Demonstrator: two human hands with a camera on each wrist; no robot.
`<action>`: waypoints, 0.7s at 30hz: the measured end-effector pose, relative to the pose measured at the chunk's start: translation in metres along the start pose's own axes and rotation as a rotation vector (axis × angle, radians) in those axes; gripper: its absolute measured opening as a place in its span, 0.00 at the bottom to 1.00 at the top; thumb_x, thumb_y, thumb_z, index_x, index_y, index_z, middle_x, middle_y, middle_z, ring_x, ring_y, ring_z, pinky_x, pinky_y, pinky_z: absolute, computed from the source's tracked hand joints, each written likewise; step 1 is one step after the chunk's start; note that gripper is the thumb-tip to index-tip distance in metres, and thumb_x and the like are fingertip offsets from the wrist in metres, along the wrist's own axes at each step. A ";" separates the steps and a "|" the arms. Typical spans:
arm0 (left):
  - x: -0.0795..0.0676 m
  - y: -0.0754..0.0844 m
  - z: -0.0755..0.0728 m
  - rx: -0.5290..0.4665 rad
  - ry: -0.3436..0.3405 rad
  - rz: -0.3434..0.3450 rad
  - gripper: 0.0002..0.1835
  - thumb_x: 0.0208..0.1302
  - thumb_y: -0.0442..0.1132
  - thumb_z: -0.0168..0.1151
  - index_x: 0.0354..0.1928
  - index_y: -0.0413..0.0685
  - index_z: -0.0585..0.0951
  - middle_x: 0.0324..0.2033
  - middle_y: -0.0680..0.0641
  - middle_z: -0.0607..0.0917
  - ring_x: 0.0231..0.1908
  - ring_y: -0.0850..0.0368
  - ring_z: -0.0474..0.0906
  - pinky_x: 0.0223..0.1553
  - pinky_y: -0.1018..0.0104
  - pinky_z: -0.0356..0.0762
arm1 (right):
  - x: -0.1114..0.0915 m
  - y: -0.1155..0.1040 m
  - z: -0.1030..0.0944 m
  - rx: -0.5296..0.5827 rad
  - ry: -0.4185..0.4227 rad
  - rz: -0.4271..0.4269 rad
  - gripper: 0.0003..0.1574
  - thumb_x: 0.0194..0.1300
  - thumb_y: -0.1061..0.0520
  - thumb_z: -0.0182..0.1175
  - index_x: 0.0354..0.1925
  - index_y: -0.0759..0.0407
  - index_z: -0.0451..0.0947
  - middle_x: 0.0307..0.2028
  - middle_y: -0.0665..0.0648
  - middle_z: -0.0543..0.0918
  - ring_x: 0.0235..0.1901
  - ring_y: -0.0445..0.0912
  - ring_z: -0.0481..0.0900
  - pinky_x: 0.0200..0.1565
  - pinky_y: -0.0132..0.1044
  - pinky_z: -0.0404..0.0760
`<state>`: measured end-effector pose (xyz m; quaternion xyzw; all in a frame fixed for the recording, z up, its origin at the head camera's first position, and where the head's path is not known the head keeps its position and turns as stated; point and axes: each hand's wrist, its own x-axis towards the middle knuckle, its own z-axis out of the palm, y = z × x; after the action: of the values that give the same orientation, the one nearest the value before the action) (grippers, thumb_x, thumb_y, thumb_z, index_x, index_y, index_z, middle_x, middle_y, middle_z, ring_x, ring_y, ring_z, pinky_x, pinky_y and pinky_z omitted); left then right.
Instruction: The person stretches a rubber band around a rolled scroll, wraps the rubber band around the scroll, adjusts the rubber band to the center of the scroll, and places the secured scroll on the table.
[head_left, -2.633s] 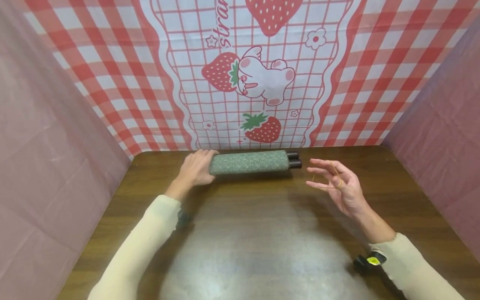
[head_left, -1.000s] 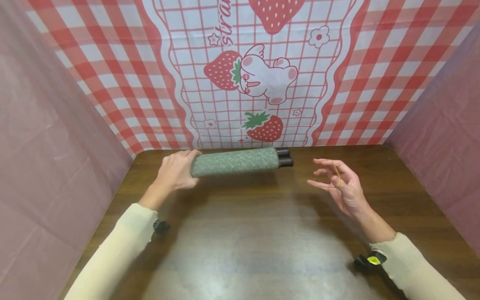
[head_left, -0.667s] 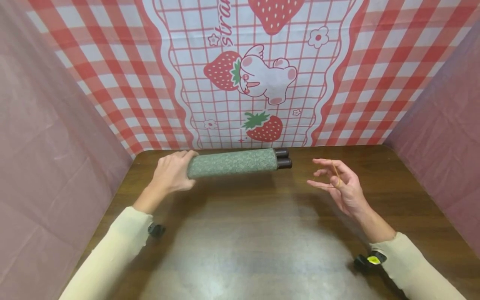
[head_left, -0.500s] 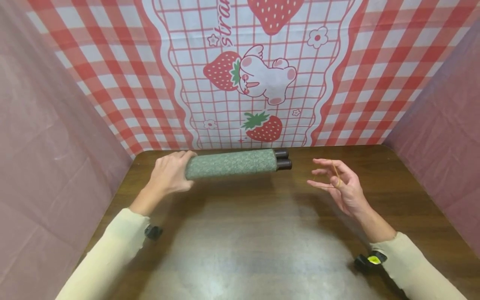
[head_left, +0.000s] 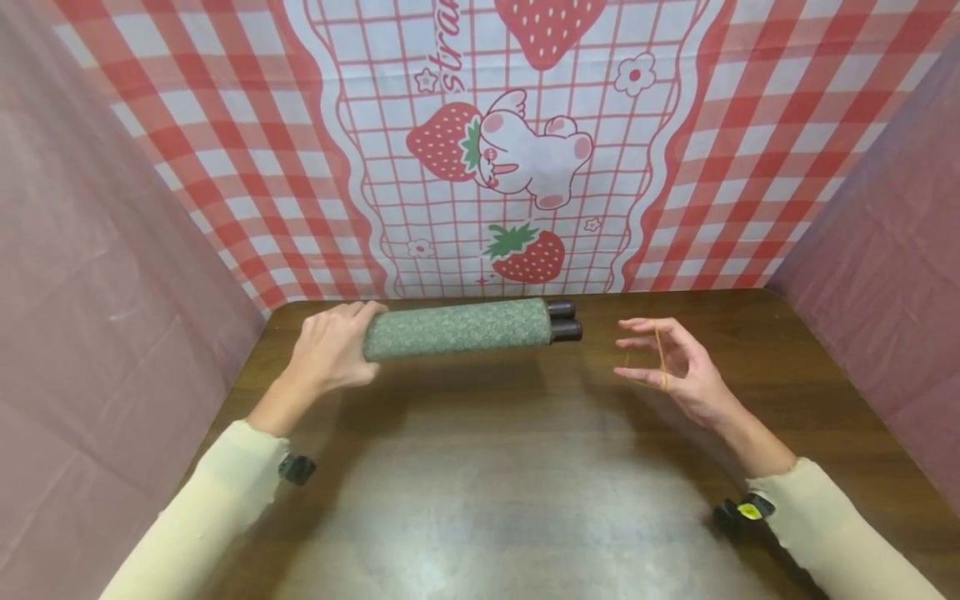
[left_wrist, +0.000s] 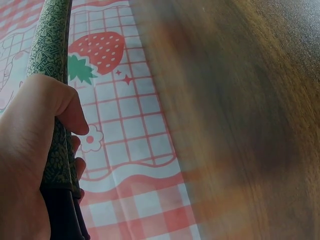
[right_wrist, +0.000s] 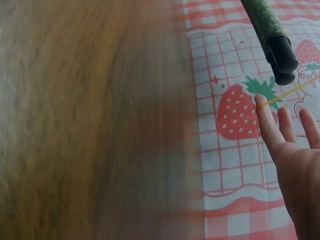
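Observation:
A rolled scroll (head_left: 457, 328) covered in green patterned cloth is held level above the far part of the table, two dark roller ends (head_left: 566, 330) poking out at its right. My left hand (head_left: 330, 346) grips its left end, with thumb and fingers wrapped round it in the left wrist view. Dark roller ends (left_wrist: 65, 215) show below that hand too. Off to the right, my right hand (head_left: 686, 375) is raised with fingers spread, and a thin yellow rubber band (head_left: 661, 354) is stretched around the fingers and thumb. A gap separates it from the scroll.
A brown wooden table (head_left: 480, 467) lies beneath both hands. Behind it hangs a red-checked strawberry cloth (head_left: 637, 167), close to the scroll. Pink curtains (head_left: 97, 250) close off both sides. A dark wrist device (head_left: 297, 468) sits under each sleeve.
My left hand has drawn the scroll leftward, away from my right hand. On the right hand the thumb has moved down, and the rubber band now stretches nearly upright between forefinger and thumb.

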<state>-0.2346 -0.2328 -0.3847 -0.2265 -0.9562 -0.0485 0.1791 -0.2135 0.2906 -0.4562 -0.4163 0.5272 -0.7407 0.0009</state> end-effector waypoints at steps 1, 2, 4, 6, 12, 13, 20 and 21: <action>0.000 0.000 0.000 0.001 -0.002 -0.001 0.42 0.40 0.47 0.84 0.64 0.48 0.83 0.47 0.39 0.93 0.44 0.40 0.91 0.37 0.42 0.90 | 0.000 0.000 0.000 -0.023 -0.007 0.005 0.33 0.76 0.70 0.66 0.72 0.78 0.66 0.80 0.68 0.73 0.74 0.55 0.80 0.64 0.55 0.93; 0.000 0.000 0.000 0.001 -0.002 -0.001 0.42 0.40 0.47 0.83 0.64 0.48 0.83 0.47 0.39 0.93 0.44 0.40 0.91 0.37 0.42 0.90 | 0.000 -0.001 -0.001 -0.046 -0.011 0.009 0.34 0.75 0.71 0.67 0.72 0.79 0.66 0.80 0.67 0.72 0.74 0.54 0.81 0.64 0.54 0.93; -0.001 0.000 0.000 -0.002 0.001 -0.003 0.42 0.40 0.46 0.84 0.64 0.48 0.83 0.47 0.39 0.93 0.44 0.40 0.91 0.38 0.42 0.90 | 0.001 -0.002 -0.001 -0.085 -0.023 0.009 0.36 0.73 0.73 0.68 0.71 0.83 0.63 0.80 0.67 0.72 0.74 0.52 0.81 0.63 0.53 0.93; -0.001 0.000 0.000 -0.005 0.004 -0.002 0.42 0.39 0.46 0.84 0.63 0.48 0.83 0.46 0.39 0.93 0.43 0.40 0.91 0.38 0.42 0.90 | 0.001 -0.004 -0.001 -0.141 -0.030 0.013 0.39 0.68 0.76 0.69 0.70 0.86 0.61 0.80 0.66 0.72 0.74 0.50 0.82 0.63 0.51 0.93; -0.002 0.001 -0.001 -0.019 0.003 0.000 0.42 0.39 0.46 0.84 0.63 0.49 0.83 0.47 0.39 0.93 0.44 0.40 0.91 0.39 0.42 0.90 | 0.003 -0.009 -0.004 -0.429 -0.063 0.076 0.51 0.45 0.87 0.74 0.66 0.86 0.63 0.78 0.53 0.74 0.73 0.42 0.80 0.62 0.39 0.93; -0.002 0.001 -0.001 -0.020 0.002 -0.001 0.42 0.39 0.46 0.84 0.63 0.49 0.83 0.47 0.39 0.93 0.44 0.40 0.91 0.39 0.42 0.90 | 0.003 -0.010 -0.004 -0.488 -0.069 0.082 0.53 0.43 0.86 0.76 0.66 0.85 0.64 0.77 0.54 0.74 0.74 0.41 0.79 0.62 0.37 0.92; -0.003 0.000 0.000 -0.022 0.002 0.000 0.41 0.39 0.46 0.84 0.62 0.48 0.83 0.46 0.40 0.93 0.43 0.40 0.90 0.39 0.42 0.90 | 0.004 -0.014 -0.006 -0.732 -0.057 0.062 0.61 0.35 0.79 0.85 0.69 0.76 0.71 0.78 0.58 0.72 0.76 0.37 0.74 0.64 0.30 0.89; -0.003 0.000 0.001 -0.022 0.001 0.001 0.41 0.39 0.46 0.84 0.62 0.48 0.83 0.46 0.40 0.93 0.43 0.41 0.90 0.39 0.42 0.90 | 0.004 -0.014 -0.007 -0.741 -0.060 0.044 0.61 0.34 0.79 0.85 0.69 0.76 0.71 0.78 0.59 0.72 0.77 0.38 0.74 0.65 0.29 0.88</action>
<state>-0.2327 -0.2341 -0.3868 -0.2289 -0.9554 -0.0591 0.1770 -0.2145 0.3000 -0.4434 -0.3986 0.7682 -0.4867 -0.1185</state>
